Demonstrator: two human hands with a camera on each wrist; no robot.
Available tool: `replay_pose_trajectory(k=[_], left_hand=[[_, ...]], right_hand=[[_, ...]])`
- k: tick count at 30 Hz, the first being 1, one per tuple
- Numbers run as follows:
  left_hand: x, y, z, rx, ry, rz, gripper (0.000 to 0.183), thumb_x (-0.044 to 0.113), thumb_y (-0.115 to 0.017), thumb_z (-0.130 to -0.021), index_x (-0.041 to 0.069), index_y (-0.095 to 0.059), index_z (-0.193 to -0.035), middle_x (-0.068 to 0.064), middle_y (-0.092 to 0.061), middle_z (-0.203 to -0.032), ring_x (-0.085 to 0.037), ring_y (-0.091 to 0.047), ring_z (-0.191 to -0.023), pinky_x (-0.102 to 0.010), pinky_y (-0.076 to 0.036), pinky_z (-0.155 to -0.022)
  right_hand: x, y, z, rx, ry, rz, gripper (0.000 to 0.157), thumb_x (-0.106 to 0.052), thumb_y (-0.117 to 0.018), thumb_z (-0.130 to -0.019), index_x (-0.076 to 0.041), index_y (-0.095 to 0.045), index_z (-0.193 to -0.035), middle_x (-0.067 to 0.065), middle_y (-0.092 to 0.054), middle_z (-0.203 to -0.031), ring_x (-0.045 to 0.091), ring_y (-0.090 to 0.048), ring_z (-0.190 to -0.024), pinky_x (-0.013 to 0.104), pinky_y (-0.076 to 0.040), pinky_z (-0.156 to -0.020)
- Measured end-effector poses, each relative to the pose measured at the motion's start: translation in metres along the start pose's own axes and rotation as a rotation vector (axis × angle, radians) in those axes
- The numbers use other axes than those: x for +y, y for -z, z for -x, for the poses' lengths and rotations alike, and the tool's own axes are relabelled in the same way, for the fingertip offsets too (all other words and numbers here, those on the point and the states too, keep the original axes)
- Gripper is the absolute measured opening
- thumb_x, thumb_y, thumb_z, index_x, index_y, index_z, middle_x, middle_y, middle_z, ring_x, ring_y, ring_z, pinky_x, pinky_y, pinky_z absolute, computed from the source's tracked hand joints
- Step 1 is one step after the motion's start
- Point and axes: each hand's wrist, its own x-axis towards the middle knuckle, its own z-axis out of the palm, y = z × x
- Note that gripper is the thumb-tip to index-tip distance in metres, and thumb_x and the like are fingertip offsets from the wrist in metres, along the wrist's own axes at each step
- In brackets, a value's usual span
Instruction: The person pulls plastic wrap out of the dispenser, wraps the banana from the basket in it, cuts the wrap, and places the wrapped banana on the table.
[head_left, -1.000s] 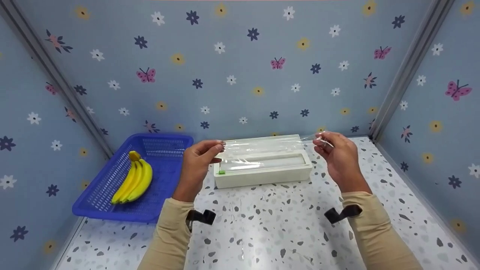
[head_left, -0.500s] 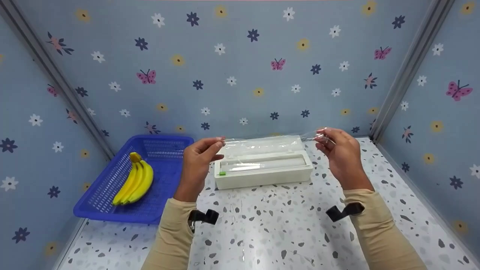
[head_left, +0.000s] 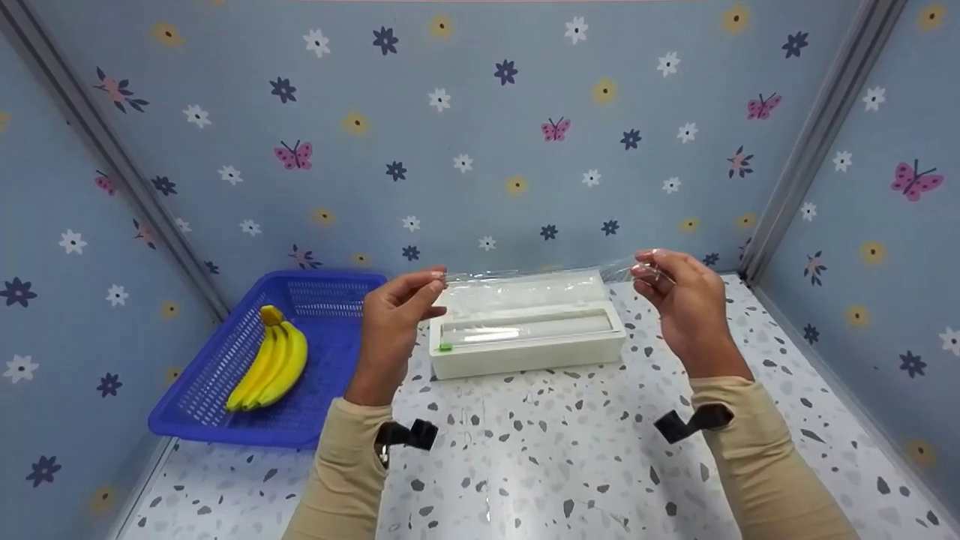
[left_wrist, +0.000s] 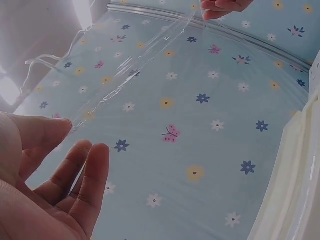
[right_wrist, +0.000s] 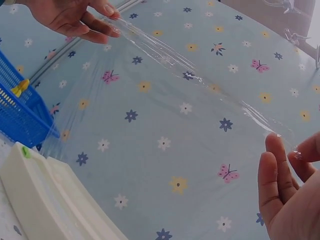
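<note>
A sheet of clear plastic wrap (right_wrist: 165, 60) stretches between my two hands above a white wrap dispenser box (head_left: 529, 360). My left hand (head_left: 394, 322) pinches one corner of its edge between thumb and index finger, the other fingers loosely bent. The opposite corner is pinched by my right hand (head_left: 686, 311), a little higher and to the right. In the right wrist view the sheet slants down toward the dispenser. The box's lid (head_left: 525, 289) is raised at the back, and a wrap roll (head_left: 532, 328) lies inside. A small green slider (head_left: 446, 347) sits at its front left.
A blue plastic basket (head_left: 225, 433) stands to the left, holding a bunch of bananas (head_left: 274, 364). The speckled white tabletop (head_left: 525, 450) ends at flower-patterned walls (head_left: 480, 202) behind and at both sides.
Both hands have risen slightly, and the right has shifted a little to the right. The wrap's held edge has lifted with them. Basket and dispenser stay in place.
</note>
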Motion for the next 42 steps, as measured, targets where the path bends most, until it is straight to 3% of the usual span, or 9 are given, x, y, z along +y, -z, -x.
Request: replay_pose_trajectory(k=[14, 31, 42], left_hand=[[0.006, 0.0, 0.003, 0.0, -0.009, -0.035, 0.015, 0.0, -0.068, -0.093, -0.006, -0.073, -0.106, -0.012, -0.072, -0.105, -0.024, -0.065, -0.096, -0.035, -0.057, -0.075], [0.016, 0.001, 0.005, -0.034, -0.077, -0.034, 0.014, -0.001, -0.068, -0.093, -0.006, -0.073, -0.105, -0.018, -0.07, -0.106, -0.028, -0.065, -0.097, -0.033, -0.057, -0.074], [0.021, 0.004, 0.008, -0.084, -0.135, -0.014, 0.016, 0.0, -0.067, -0.094, -0.007, -0.072, -0.107, -0.016, -0.07, -0.108, -0.025, -0.065, -0.097, -0.035, -0.057, -0.076]], right_hand=[[-0.006, 0.001, 0.008, -0.001, 0.06, 0.053, 0.024, -0.017, -0.065, -0.099, 0.004, -0.061, -0.109, 0.015, -0.066, -0.11, 0.022, -0.068, -0.092, 0.03, -0.056, -0.082], [-0.01, 0.003, 0.011, -0.033, 0.24, 0.182, 0.028, -0.013, -0.068, -0.097, 0.012, -0.06, -0.107, 0.018, -0.068, -0.105, 0.023, -0.071, -0.088, 0.03, -0.058, -0.075], [-0.02, 0.001, 0.017, -0.058, 0.294, 0.276, 0.031, -0.017, -0.066, -0.098, 0.011, -0.059, -0.111, 0.024, -0.065, -0.11, 0.027, -0.069, -0.092, 0.03, -0.057, -0.079]])
